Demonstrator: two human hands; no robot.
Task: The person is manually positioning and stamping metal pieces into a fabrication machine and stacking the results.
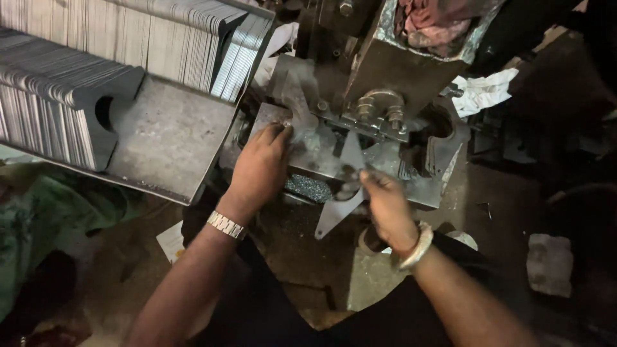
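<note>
my left hand (pixel 260 168) is flat on a sheet-metal blank (pixel 277 119) at the press bed (pixel 392 186), fingers together and pressing down on the near-left corner of it. my right hand (pixel 385 205) holds a thin pointed metal cutout (pixel 339 212) just right of that; fingers pinched on its upper part, its tip hanging down-left toward the floor. the piece is a bit motion-blurred, so i can't tell its exact outline. press head (pixel 379 77) with bolts sits just beyond both hands, with a rag bundle (pixel 427 22) on top. far left: an open metal tray (pixel 170 138) with stacks of cut plates (pixel 58 96) standing on edge along its left and far sides. white crumpled cloth (pixel 482 90) to the right of the press. metal watch on my left wrist, bangle on the right.
</note>
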